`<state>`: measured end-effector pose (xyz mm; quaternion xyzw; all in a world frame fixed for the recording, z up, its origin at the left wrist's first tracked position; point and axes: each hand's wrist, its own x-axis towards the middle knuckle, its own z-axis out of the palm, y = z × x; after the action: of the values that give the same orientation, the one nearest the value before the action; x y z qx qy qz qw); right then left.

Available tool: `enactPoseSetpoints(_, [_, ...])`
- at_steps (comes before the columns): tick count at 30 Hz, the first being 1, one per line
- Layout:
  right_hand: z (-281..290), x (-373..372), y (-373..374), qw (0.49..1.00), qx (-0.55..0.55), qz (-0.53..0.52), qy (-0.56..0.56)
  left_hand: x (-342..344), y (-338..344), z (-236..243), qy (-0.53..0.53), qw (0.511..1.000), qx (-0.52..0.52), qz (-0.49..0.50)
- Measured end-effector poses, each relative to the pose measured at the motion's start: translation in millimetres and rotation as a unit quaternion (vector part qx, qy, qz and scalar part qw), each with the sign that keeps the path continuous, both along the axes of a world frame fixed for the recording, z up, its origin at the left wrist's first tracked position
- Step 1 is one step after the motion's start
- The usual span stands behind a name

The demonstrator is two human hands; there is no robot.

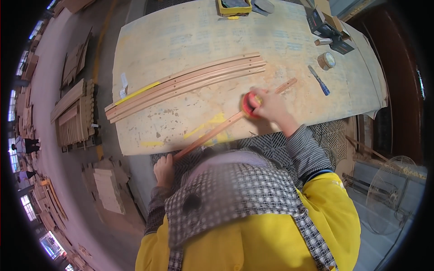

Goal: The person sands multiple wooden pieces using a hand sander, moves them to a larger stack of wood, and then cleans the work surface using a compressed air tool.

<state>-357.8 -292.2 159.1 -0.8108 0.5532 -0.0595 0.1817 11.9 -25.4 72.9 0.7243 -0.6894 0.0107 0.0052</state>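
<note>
A long, narrow wooden strip (212, 132) slants across the near part of the table, its near end reaching past the front edge. My left hand (163, 171) is closed around that near end. Farther along, my right hand (272, 107) grips a round red pad (249, 105), smeared by motion, and presses it on the strip's upper face. The pad's underside is hidden. Behind lie several similar wooden strips (190, 83) side by side with small dark holes, and a yellow strip (135, 94) rests along them.
The paper-covered table (172, 40) has a blue-handled tool (319, 81), a tape roll (326, 60) and dark boxes (326, 29) at right. A yellow tray (234, 8) stands at the far edge. Stacked boards (74, 113) are on the left, a fan (389, 194) at lower right.
</note>
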Motion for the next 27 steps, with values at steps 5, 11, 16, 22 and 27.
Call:
enactPoseSetpoints(5, [14.6,96.2,76.3,0.965,0.074,0.170,-0.184,6.1,-6.0,-3.0,0.032,0.999,0.026,0.001])
enactPoseSetpoints(11, [21.9,100.2,84.9,0.957,0.114,0.200,-0.177,36.2,-1.1,8.5,0.064,0.989,0.134,0.018])
enactPoseSetpoints(16, [25.9,21.6,36.2,0.992,0.084,-0.045,-0.078,47.8,10.2,5.6,0.062,0.994,0.093,0.009])
enactPoseSetpoints(22, [10.9,-99.7,-30.6,0.984,-0.028,-0.168,-0.053,45.1,3.7,16.3,0.066,0.993,0.102,0.006])
enactPoseSetpoints(27, [0.4,-70.7,-5.7,0.989,-0.045,-0.119,-0.076,49.3,2.0,14.8,0.065,0.987,0.143,0.013])
